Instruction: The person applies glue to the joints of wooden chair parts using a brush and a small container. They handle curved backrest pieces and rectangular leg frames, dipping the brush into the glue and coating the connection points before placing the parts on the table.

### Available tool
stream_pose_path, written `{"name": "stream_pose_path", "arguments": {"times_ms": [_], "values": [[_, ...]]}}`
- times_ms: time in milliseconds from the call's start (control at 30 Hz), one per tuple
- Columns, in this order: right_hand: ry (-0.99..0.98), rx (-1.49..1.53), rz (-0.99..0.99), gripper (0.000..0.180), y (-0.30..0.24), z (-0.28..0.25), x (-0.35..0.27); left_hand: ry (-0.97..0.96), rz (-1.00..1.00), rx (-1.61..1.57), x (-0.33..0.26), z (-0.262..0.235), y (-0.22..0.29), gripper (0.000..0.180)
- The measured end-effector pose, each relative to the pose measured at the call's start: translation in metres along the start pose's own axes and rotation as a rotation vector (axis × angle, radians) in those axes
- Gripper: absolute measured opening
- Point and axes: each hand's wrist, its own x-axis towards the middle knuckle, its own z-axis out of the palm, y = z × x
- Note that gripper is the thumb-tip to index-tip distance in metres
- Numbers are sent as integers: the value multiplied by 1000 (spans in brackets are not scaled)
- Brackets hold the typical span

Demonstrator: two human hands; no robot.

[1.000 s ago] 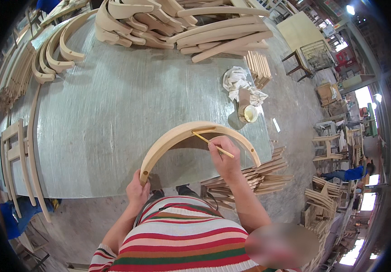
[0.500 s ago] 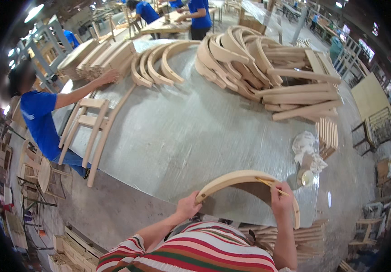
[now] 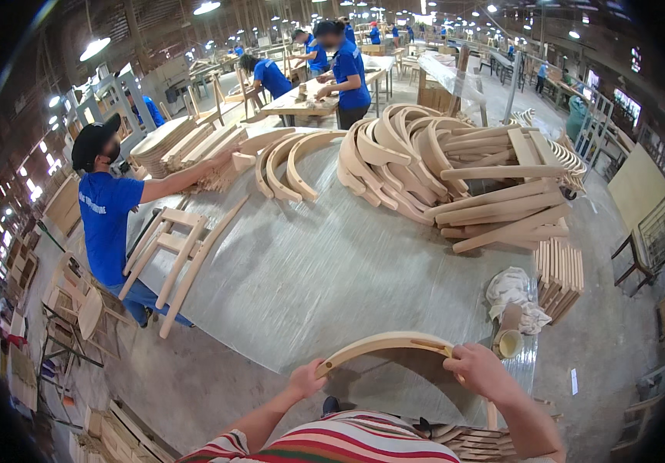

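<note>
A curved pale wooden rail (image 3: 383, 342) arches in front of me over the near edge of the table. My left hand (image 3: 307, 379) is closed around its left end, beside a small dark hole. Near the rail's right part, my right hand (image 3: 477, 369) is closed on a thin wooden stick (image 3: 431, 344), whose tip lies along the rail's face. My fingers hide most of the stick. To the right of that hand stands a small cup (image 3: 511, 344) of pale contents, with a flat wooden piece (image 3: 510, 316) by it and a crumpled white cloth (image 3: 516, 297) behind.
Curved rails (image 3: 394, 154) and straight wooden legs (image 3: 502, 208) are piled at the table's back right. A chair frame (image 3: 172, 251) lies at the left. There, a co-worker in blue (image 3: 109, 216) reaches toward more curved rails (image 3: 302, 166). Slats (image 3: 558, 274) are stacked at the right edge.
The view has tilted up. My right hand has turned over the rail, covering more of the stick. The co-worker's hand has moved from the stacked wood to the leftmost curved rail.
</note>
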Motion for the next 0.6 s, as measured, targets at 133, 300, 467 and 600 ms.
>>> {"name": "stream_pose_path", "arguments": {"times_ms": [133, 300, 467, 600], "values": [[96, 121, -91, 13, 7, -24, -19, -6, -95, -1, 0, 0, 5, 47], [627, 583, 310, 9, -2, -25, -51, -221, -236, -134, 3, -10, 10, 44], [1092, 659, 446, 13, 19, 29, -88, -156, -67, -323, -14, -6, -3, 38], [1441, 1003, 428, 12, -10, 9, -79, -286, -261, -801, -32, -16, -17, 38]]}}
